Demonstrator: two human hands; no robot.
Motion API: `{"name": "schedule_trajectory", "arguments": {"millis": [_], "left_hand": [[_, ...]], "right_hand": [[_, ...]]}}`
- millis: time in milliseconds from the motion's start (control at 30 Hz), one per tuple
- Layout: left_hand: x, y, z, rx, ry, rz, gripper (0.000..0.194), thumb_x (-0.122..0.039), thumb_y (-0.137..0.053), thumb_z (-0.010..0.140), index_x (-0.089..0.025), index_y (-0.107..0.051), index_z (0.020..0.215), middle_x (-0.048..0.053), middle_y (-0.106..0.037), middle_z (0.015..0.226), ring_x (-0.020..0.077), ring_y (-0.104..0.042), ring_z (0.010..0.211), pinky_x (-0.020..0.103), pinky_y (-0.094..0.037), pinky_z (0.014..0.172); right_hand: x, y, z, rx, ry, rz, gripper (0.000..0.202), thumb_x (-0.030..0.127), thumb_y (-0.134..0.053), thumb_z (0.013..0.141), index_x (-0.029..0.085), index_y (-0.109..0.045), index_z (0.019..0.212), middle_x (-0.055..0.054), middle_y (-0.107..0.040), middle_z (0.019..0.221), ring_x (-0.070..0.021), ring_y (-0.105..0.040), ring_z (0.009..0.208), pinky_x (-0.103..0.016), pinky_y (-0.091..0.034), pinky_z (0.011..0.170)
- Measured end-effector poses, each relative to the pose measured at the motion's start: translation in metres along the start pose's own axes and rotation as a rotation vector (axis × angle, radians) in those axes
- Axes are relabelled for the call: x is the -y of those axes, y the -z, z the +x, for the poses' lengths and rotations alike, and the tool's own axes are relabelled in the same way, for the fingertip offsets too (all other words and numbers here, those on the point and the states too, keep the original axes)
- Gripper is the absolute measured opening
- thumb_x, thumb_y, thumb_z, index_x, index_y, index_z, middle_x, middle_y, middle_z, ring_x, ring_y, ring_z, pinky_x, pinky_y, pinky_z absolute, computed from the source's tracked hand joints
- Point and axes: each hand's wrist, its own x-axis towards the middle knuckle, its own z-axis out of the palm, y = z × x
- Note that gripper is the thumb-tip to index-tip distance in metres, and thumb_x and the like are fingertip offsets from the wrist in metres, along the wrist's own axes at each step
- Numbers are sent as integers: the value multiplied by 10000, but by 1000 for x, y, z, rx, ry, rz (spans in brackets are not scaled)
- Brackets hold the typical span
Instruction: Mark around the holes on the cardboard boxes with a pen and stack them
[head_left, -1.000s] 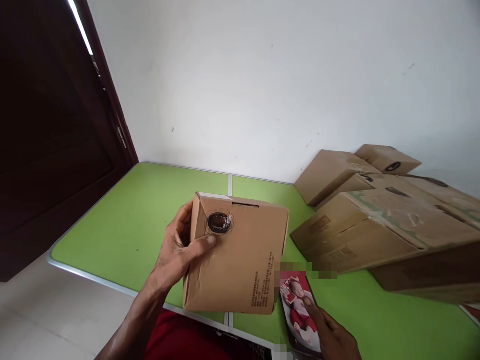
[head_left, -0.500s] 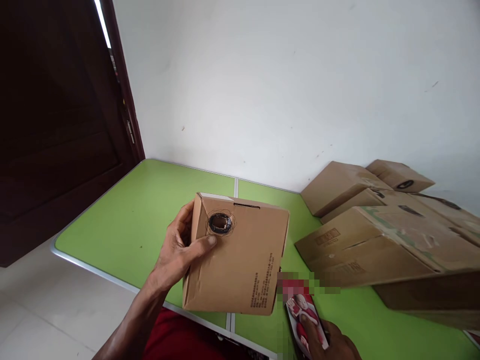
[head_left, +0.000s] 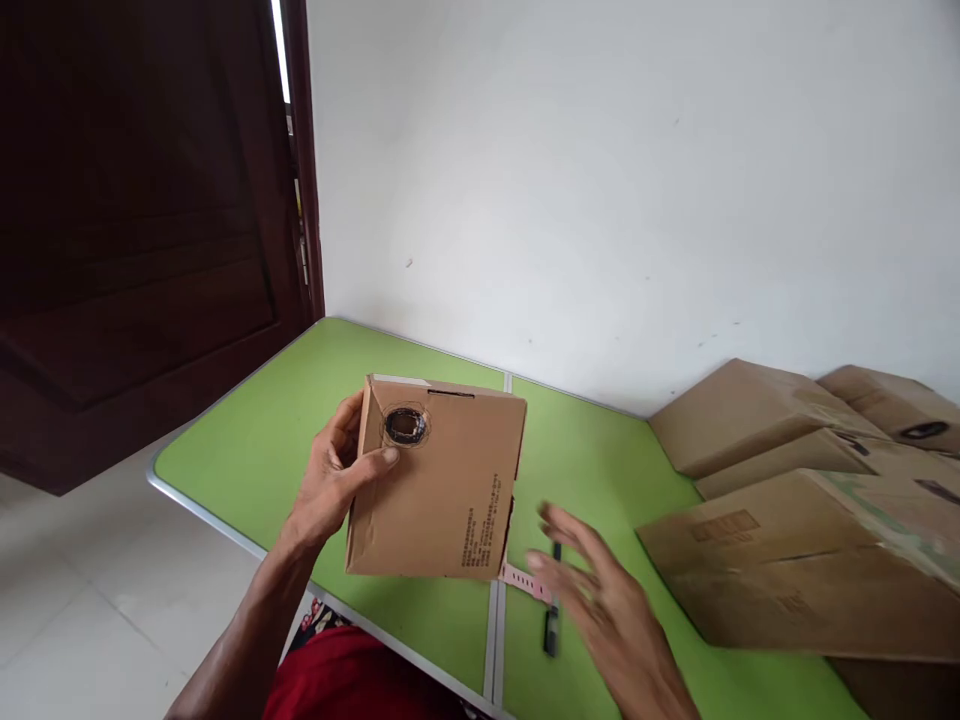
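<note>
My left hand grips a small brown cardboard box by its left side, with the thumb on the front face and the fingers behind. Near the box's upper left corner is a ragged hole ringed with black scribble, and small print runs up its lower right. Right of the box, my right hand is held over the table with fingers apart, empty and slightly blurred. Beside its fingers lie a dark pen-like stick and a pink strip with slots, partly hidden by the box.
Several larger cardboard boxes are piled on the right of the green folding table. A white wall stands behind it. At the left is a dark brown door.
My right hand has let go of the flat, phone-like thing with a picture on it, which is out of view now, and has moved up with fingers spread. The view has swung left.
</note>
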Motion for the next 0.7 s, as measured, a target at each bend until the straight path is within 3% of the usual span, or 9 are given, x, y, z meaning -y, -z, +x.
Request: {"name": "schedule_trajectory", "arguments": {"millis": [67, 133, 233, 367, 467, 600, 700], "left_hand": [[0, 16, 16, 22, -31, 42, 779, -494, -932, 761, -255, -678, 1457, 130, -777, 1401, 390, -751, 1277, 491, -644, 1058], [-1, 37, 36, 43, -55, 91, 833, -529, -931, 728, -251, -671, 1469, 138, -784, 1379, 399, -754, 1265, 499, -647, 1046], [-3, 76, 71, 35, -53, 178, 859, -582, -924, 717, -241, -682, 1467, 154, -795, 1330, 405, -763, 1214, 498, -661, 993], [4, 128, 116, -49, 5, 374, 766, -614, -970, 677, -219, -766, 1301, 178, -778, 1309, 425, -732, 1219, 527, -645, 990], [20, 151, 152, -170, 19, 488, 917, -687, -958, 646, -204, -714, 1386, 222, -639, 1520, 476, -637, 1366, 629, -557, 1116], [43, 149, 201, -243, 0, 527, 1326, -667, -1031, 507, -191, -497, 1624, 287, -404, 1730, 535, -450, 1565, 693, -405, 1255], [56, 131, 232, -284, -54, 513, 1435, -588, -1093, 381, -170, -491, 1616, 291, -422, 1714, 523, -365, 1628, 652, -380, 1292]], "right_hand": [[44, -30, 27, 327, 126, 240, 1019, 736, -812, 817, 303, -462, 1671, -199, -544, 1696, -417, -668, 1390, -632, -586, 1072], [81, -58, 55, 569, 210, 367, 1016, 665, -872, 806, 265, -475, 1651, -196, -631, 1603, -374, -672, 1388, -622, -562, 1130], [114, -96, 93, 732, 308, 389, 898, 602, -921, 774, 201, -595, 1509, -186, -741, 1433, -357, -718, 1306, -610, -586, 1109], [138, -147, 142, 648, 407, 314, 802, 557, -954, 732, 202, -629, 1374, -169, -767, 1369, -343, -739, 1233, -551, -616, 1060], [162, -193, 178, 459, 452, 238, 681, 492, -909, 780, 202, -578, 1300, -189, -745, 1341, -343, -720, 1218, -536, -618, 1037], [198, -258, 223, 168, 516, 142, 625, 342, -856, 794, 169, -489, 1269, -269, -641, 1371, -398, -603, 1294, -581, -567, 1079], [209, -297, 248, 51, 585, 78, 496, 272, -774, 837, 187, -482, 1229, -254, -606, 1337, -416, -537, 1315, -639, -518, 1122]]}}
